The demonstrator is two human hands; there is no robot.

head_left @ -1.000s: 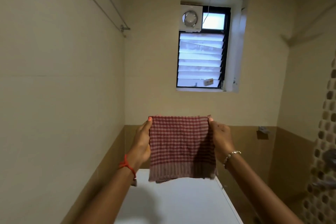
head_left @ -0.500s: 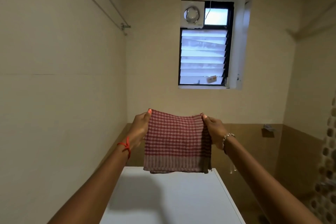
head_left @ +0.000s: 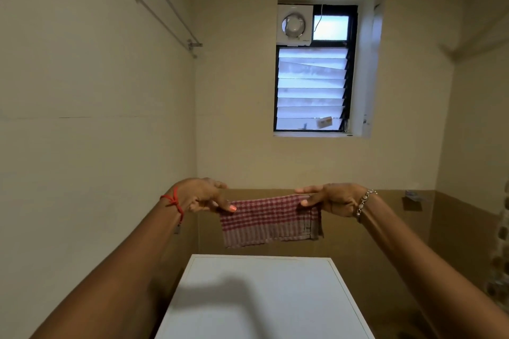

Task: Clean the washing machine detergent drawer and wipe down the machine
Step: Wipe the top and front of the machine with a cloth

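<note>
A red and white checked cloth (head_left: pixel 268 221) hangs folded in the air above the far end of the white washing machine top (head_left: pixel 264 297). My left hand (head_left: pixel 202 195) pinches its left upper corner, thumb on the fabric. My right hand (head_left: pixel 334 198) pinches the right upper corner. Both hands are palm down at about the same height, with the cloth stretched between them. The cloth's lower edge hangs a little above the machine top without touching it. The detergent drawer is out of view.
The machine stands between a cream wall (head_left: pixel 82 146) on the left and a gap on the right. A metal towel rail (head_left: pixel 162 8) is high on the left wall. A louvred window (head_left: pixel 311 88) with an exhaust fan (head_left: pixel 293 25) sits in the far wall.
The cloth was held up upright as a taller panel; now its top has been folded over, so it hangs shorter and wider. The hands turned palm down and moved apart.
</note>
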